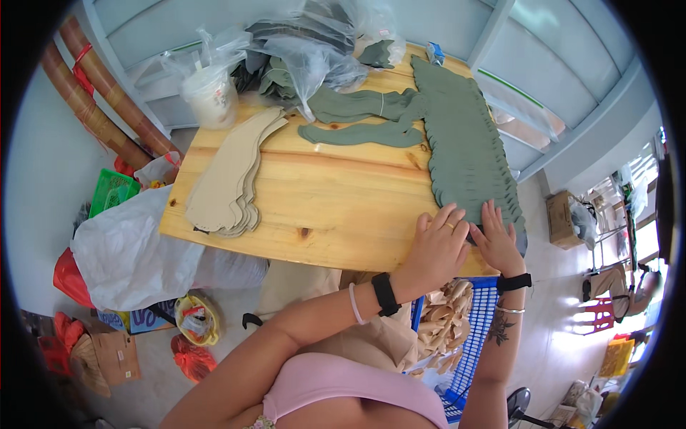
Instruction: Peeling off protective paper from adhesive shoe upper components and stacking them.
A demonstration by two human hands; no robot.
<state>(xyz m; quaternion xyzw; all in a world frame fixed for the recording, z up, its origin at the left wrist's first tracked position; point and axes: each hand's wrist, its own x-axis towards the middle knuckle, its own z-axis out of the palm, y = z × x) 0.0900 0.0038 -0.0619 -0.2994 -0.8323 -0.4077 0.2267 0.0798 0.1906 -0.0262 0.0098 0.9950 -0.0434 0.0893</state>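
A long row of overlapping grey-green flat cut pieces (464,136) runs down the right side of the wooden table (336,207). At its near end, my right hand (498,244) lies on the pieces with its fingers stretched out. Close beside it, my left hand (439,243) rests at the row's near left edge, fingers slightly bent and apart. Neither hand visibly grips a piece; the undersides of the fingers are hidden. Left of the row lie a banded bundle of green pieces (350,106) and a loose green stack (361,134).
A fanned stack of beige cut pieces (232,171) is on the table's left. Behind it stand a lidded plastic cup (211,96) and clear plastic bags (307,53). Below the near edge, a blue basket (475,314) holds beige pieces (443,322). A white sack (132,247) sits left.
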